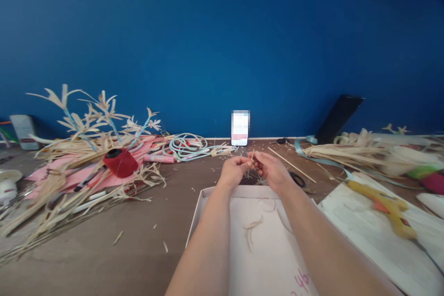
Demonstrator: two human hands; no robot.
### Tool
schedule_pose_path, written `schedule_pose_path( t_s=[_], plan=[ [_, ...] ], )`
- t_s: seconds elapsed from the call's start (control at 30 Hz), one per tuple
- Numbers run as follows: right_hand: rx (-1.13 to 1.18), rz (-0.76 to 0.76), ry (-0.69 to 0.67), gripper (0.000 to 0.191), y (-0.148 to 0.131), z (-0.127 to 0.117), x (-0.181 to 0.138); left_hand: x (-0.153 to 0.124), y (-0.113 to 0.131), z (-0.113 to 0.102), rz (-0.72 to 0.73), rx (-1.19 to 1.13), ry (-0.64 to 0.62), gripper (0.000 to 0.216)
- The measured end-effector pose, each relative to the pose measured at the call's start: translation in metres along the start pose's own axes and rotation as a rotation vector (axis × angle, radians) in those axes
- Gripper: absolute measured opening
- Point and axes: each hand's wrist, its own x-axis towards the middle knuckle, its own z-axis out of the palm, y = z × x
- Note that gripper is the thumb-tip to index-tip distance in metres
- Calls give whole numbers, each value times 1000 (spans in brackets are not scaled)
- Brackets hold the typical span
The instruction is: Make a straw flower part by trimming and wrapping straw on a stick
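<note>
My left hand and my right hand meet just beyond the far edge of a shallow white box. Both are closed in a pinch on a small straw-coloured strip, which shows between the fingertips. Its exact shape is too small to make out. A few thin curled strips lie inside the box beneath my forearms. Beside my right wrist are dark-handled scissors, partly hidden. A thin wooden stick lies just past them.
Left are dried-leaf flowers on blue stems, a red thread spool, pink paper and a coiled pale cable. A phone leans against the blue wall. Right are a yellow glue gun on paper and a dark upright object.
</note>
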Motion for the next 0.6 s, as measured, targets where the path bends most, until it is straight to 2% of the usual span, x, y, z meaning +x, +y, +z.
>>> schedule_pose_path(
  t_s=[0.2,0.47,0.6],
  plan=[
    [27,33,-66,26,1,-1,-1,-2,3,1,-22,-24,-5,20],
    [-6,22,-70,26,4,-1,1,-4,5,0,-7,6,-23,18],
    [-97,-16,-42,27,3,-1,2,-3,2,-1,1,44,-38,19]
  ],
)
